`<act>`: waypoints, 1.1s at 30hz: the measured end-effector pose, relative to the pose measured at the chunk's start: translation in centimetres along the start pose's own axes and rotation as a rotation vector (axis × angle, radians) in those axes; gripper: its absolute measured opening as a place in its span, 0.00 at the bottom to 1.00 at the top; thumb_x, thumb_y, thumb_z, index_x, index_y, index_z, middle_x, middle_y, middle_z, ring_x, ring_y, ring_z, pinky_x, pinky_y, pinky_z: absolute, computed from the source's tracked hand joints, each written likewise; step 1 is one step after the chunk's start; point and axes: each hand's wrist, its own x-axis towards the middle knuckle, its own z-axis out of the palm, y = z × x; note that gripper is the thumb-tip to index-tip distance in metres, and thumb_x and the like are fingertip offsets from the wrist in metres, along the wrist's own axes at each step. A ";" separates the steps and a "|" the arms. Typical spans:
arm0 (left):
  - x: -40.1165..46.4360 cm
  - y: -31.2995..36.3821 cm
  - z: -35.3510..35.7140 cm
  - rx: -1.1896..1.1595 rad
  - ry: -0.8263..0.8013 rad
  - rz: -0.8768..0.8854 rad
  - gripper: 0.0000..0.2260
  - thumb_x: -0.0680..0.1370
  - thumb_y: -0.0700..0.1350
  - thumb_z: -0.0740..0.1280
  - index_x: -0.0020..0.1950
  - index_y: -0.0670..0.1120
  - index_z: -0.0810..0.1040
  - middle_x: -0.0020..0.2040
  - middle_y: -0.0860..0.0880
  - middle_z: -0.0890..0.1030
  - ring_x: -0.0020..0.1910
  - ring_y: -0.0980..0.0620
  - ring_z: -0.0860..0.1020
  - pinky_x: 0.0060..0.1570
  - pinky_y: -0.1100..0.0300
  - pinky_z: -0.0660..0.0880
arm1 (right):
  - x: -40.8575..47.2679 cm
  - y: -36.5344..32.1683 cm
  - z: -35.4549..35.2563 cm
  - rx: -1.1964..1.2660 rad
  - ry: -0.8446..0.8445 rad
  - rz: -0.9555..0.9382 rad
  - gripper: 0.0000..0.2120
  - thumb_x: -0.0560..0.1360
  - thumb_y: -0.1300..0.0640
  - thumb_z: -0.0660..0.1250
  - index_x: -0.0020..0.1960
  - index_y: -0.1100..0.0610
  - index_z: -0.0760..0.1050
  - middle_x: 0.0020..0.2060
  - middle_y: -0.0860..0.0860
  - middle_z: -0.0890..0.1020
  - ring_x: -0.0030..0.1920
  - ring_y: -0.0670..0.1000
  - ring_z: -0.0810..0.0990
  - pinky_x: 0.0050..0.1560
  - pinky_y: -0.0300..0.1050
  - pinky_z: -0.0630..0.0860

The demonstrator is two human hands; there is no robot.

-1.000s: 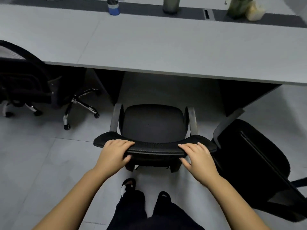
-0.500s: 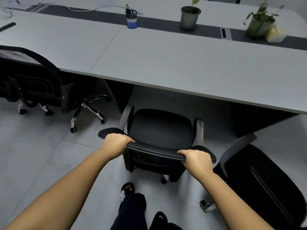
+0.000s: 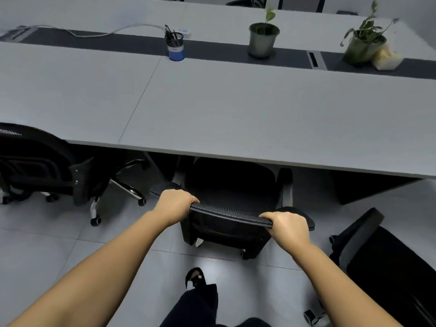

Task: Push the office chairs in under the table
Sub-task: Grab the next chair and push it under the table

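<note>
1. Chair point(image 3: 232, 185): the black middle one sits partly under the near edge of the tabletop point(image 3: 236, 109); the front of its seat is already in shadow beneath, while its backrest top and armrests are on the near side of the edge.
2. Left hand point(image 3: 174, 204) curls over the left end of the backrest's top rim, gripping it.
3. Right hand point(image 3: 286, 226) grips the same rim near its right end, fingers wrapped over the top.
4. Step in hand, as I judge it: rolling this chair forward, about midway in; the seat is not fully tucked.
5. Next move likely calls for an even forward push from both hands so the chair goes in straight, stopping before the armrests or backrest meet the tabletop edge; whether the armrests clear it cannot be told.
6. Left chair point(image 3: 35, 166) stands at the edge, angled, back outside. Right chair point(image 3: 389, 258) stands on the floor near right, well out; both probably need pushing too.
7. On the far side stand a pen cup point(image 3: 175, 47) and two plants point(image 3: 263, 38).
</note>
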 end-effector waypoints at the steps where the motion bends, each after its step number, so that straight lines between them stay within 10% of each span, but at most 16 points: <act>1: 0.8 -0.7 -0.4 0.000 -0.009 0.000 0.22 0.75 0.37 0.59 0.62 0.58 0.75 0.61 0.54 0.80 0.58 0.50 0.78 0.46 0.57 0.75 | 1.2 -0.3 -0.2 0.002 -0.009 0.007 0.16 0.75 0.51 0.61 0.61 0.39 0.72 0.53 0.44 0.83 0.53 0.49 0.80 0.43 0.43 0.74; 21: 8.5 -11.8 -3.7 -0.101 0.015 -0.058 0.10 0.69 0.41 0.61 0.44 0.53 0.77 0.40 0.51 0.83 0.41 0.51 0.79 0.35 0.54 0.74 | 16.2 -4.5 -3.9 0.025 -0.036 -0.203 0.14 0.75 0.54 0.61 0.59 0.42 0.74 0.46 0.47 0.84 0.45 0.51 0.81 0.36 0.42 0.64; 33: 7.3 -11.4 -4.3 -0.087 -0.040 -0.035 0.13 0.73 0.41 0.61 0.52 0.54 0.78 0.51 0.53 0.83 0.50 0.50 0.79 0.43 0.51 0.77 | 15.8 -4.7 -3.8 0.090 -0.037 -0.222 0.15 0.74 0.51 0.63 0.61 0.43 0.72 0.53 0.45 0.82 0.52 0.50 0.79 0.39 0.42 0.67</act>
